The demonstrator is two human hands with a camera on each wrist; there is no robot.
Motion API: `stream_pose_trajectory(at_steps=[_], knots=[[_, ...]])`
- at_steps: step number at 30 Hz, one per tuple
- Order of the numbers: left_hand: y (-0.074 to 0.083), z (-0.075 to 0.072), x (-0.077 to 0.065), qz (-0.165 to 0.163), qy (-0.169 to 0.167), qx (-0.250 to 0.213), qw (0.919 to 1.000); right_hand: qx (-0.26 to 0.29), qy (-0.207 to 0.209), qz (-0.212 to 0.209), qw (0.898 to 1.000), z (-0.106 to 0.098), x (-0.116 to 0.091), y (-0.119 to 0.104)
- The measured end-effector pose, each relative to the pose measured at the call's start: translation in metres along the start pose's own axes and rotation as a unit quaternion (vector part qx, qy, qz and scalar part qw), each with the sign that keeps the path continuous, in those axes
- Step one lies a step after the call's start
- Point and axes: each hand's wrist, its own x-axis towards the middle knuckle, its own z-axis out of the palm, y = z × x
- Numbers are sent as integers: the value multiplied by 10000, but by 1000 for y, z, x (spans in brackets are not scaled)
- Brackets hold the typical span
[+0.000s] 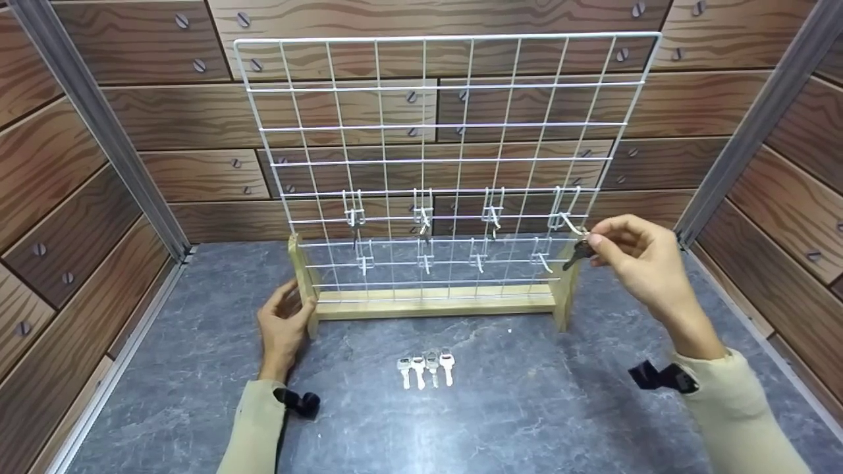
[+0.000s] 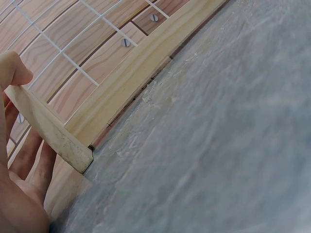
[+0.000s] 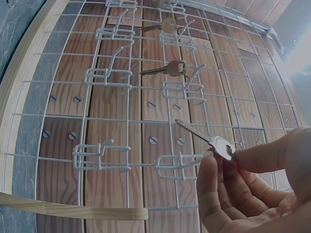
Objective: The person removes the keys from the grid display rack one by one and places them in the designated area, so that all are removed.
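A white wire grid (image 1: 425, 125) stands upright in a pale wooden stand (image 1: 435, 304). My left hand (image 1: 283, 322) holds the stand's left upright (image 2: 53, 128), thumb on the near side and fingers behind. At the right end of the upper hook row, my right hand (image 1: 649, 263) pinches a key (image 3: 221, 145) by its head, blade pointing away from the fingers. The tip of the upper right hook (image 1: 565, 220) meets the fingertips; whether it passes through the key's hole I cannot tell. Keys (image 3: 174, 68) hang from other upper hooks.
Several silver keys (image 1: 418, 370) lie in a row on the grey marbled tabletop (image 1: 369, 428) before the stand. The lower row of hooks (image 1: 479, 262) sticks out toward me. Wood-patterned panels (image 1: 527, 20) wall the back and sides.
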Motion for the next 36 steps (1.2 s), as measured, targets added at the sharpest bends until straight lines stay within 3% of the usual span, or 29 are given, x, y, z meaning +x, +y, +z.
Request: stream_pose_trajectory(at_steps=[14, 26, 36], knots=[[2, 0, -2, -38, 32, 6, 10000, -243, -556, -202, 9980, 22, -12, -9], [0, -1, -1, -81, -12, 91, 9999, -156, -1058, -405, 9934, 42, -16, -3], [1, 0, -1, -117, 32, -50, 9999, 226, -1381, -236, 9899, 58, -14, 5]])
